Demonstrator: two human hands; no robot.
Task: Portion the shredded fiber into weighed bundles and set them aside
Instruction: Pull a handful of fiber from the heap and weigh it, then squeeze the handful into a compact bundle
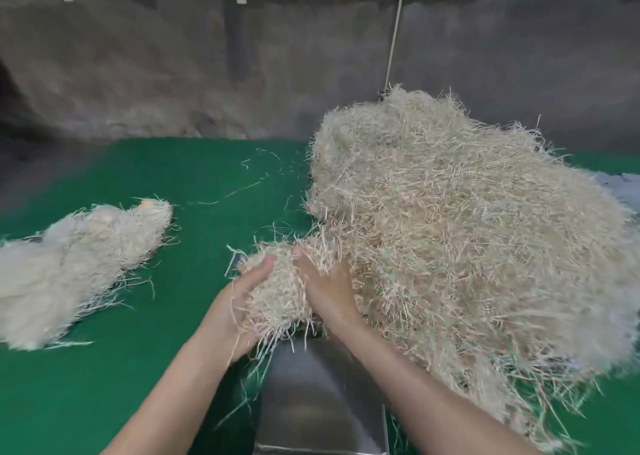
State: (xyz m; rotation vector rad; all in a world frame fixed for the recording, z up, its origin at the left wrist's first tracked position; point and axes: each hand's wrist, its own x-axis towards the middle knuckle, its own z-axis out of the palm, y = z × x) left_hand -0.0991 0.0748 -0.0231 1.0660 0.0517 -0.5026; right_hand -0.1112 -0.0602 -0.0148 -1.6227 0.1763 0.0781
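Observation:
A big heap of pale shredded fiber (467, 226) covers the right half of the green table (104, 385). Between my two hands sits a clump of fiber (277, 292), still joined to the heap at its right edge. My left hand (235, 302) cups the clump from the left and below, fingers curled round it. My right hand (329, 288) grips it from the right, fingers sunk into the strands. Right under the clump lies a shiny metal scale pan (311, 392). Fiber bundles (79, 254) lie at the table's left.
Loose strands are scattered across the green surface behind the hands. A grey concrete wall (173, 74) stands along the back of the table, with a thin cord (394, 32) hanging down to the heap. A pale object (620, 188) peeks out at the far right.

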